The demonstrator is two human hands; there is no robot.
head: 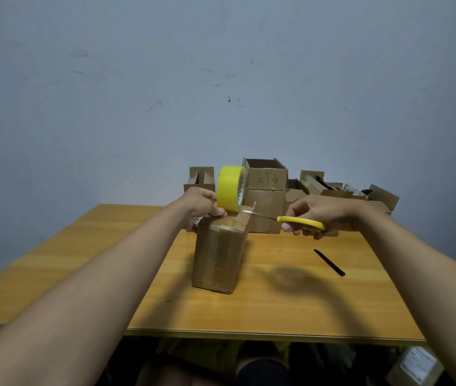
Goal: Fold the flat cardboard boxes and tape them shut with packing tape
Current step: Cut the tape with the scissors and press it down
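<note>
The step in hand looks like cutting the tape at the end of a sealing pass: one folded cardboard box point(220, 256) stands upright near the middle of the bench point(291, 299), and both hands work at its top end. The left hand point(200, 203) holds the yellow tape roll point(231, 188) just above the box's top edge, its fingers point(220, 211) curled, with the fingertips resting against the cardboard; whether a strip runs from roll to box is too fine to tell. The right hand point(323, 211) grips the yellow-handled scissors point(298, 222), fingers wrapped around the handles, the blades pointing left toward the roll and looking only slightly parted. The next move, as I judge it, calls for keeping the tape taut, bringing the blades across it close to the box, then pressing the loose end down. More boxes point(267, 190) stand piled at the far edge of the bench.
</note>
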